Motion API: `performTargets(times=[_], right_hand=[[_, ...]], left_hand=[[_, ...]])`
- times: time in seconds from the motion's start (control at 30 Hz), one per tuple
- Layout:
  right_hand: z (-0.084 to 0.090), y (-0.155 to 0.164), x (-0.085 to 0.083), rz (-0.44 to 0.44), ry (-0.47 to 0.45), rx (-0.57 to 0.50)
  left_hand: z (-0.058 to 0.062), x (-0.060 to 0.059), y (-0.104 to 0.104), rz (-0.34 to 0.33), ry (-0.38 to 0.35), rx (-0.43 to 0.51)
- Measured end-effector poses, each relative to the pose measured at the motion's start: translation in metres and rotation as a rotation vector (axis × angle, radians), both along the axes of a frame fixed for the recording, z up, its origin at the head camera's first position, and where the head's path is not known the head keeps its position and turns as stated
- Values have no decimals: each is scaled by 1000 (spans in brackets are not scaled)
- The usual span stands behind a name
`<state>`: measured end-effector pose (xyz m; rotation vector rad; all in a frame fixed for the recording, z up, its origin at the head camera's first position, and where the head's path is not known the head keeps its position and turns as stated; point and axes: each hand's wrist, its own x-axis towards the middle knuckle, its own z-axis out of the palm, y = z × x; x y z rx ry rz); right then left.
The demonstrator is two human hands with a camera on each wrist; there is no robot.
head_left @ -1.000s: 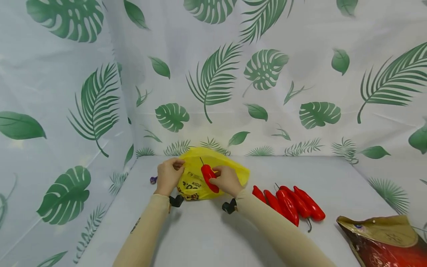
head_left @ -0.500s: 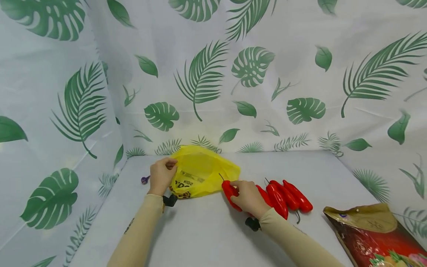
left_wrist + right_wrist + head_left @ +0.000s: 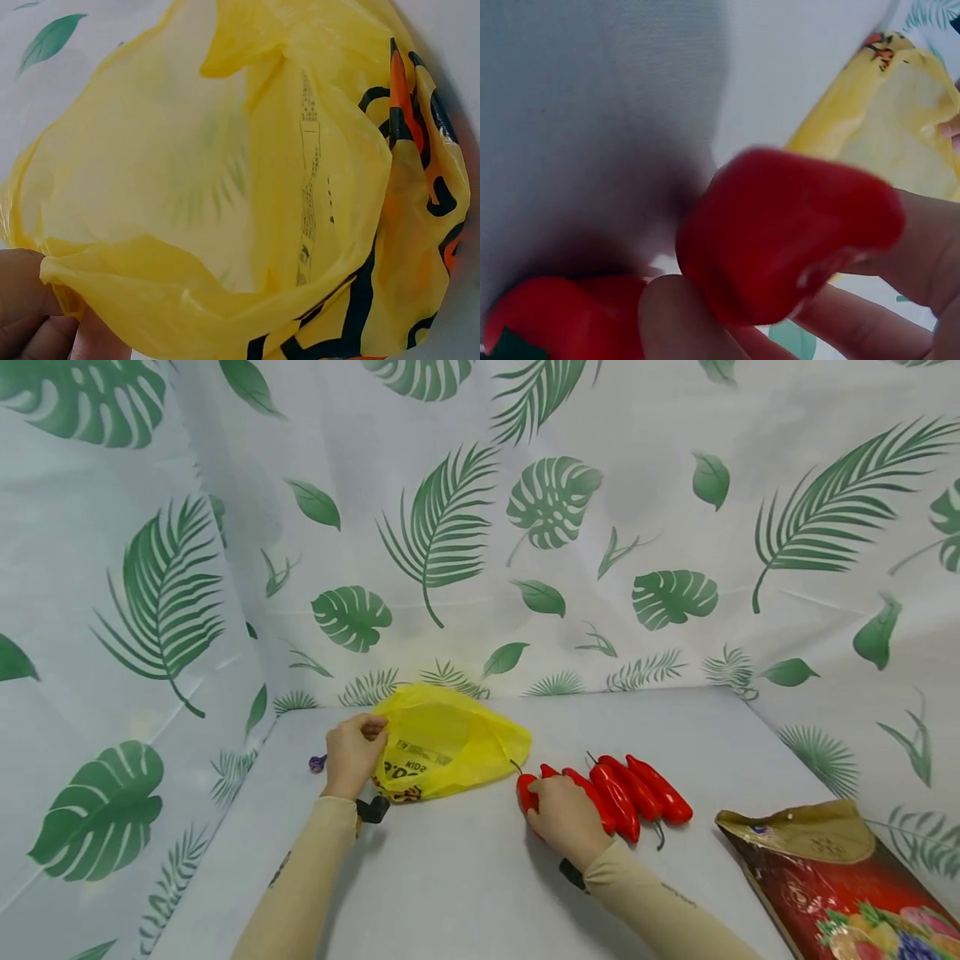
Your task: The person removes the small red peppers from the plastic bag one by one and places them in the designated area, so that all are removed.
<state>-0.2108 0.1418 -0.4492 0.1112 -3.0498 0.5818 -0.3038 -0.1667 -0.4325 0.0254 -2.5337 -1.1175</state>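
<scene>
Nearest the viewer, at the right edge of the white cloth-covered desk [image 3: 465, 877], lies a glossy red and gold foil pouch [image 3: 840, 877], cut off by the frame. Beyond it the right hand [image 3: 564, 814] curls its fingers [image 3: 697, 322] round a smooth red plastic chilli pepper [image 3: 527, 791], at the left end of a row of four similar red peppers [image 3: 626, 789] lying side by side on the desk. The held pepper appears light, rigid and slick, so a grip round its thick middle should hold better than one on the thin wire-like stem. Farther left, the left hand [image 3: 352, 756] pinches the rim of a thin yellow plastic bag [image 3: 442, 743] with black and orange print; its mouth gapes toward the wrist camera. The film looks limp, crinkly and easily torn, best held at the gathered edge. The two hands are well apart. A small purple object [image 3: 318, 763] beside the left hand is too small to identify. The right wrist view is blurred, and the hand hides most of the held pepper. Leaf-printed white curtains [image 3: 480, 527] close the background.
</scene>
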Motion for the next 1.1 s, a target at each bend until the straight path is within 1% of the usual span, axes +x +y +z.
performTargets(times=[0.13,0.27,0.37,0.53,0.63,0.7,0.8,0.87,0.97,1.1], right_hand=[[-3,-2,4,8,17,26],[-3,-3,9,8,13,26],[-2,-4,13,2,4,28],[-2,-5,17,-6,10,34],[-1,-5,19,-6,27,42],[0,-5,21,-12,21,44],[4,-3,23,-24,7,50],[6,1,24,-34,4,49],[10,10,26,-43,38,31],[9,30,31,-45,91,-22]], left_hand=[[-1,0,-1,3,2,-3],[-1,2,-4,8,12,-1],[-1,4,-7,13,12,-3],[-1,8,-11,23,-10,-20],[-1,11,-13,18,-15,-31],[0,14,-13,9,-8,-38],[1,21,-16,-10,15,-55],[2,27,-17,-21,36,-87],[3,38,-21,-18,77,-154],[3,56,-25,-28,161,-250]])
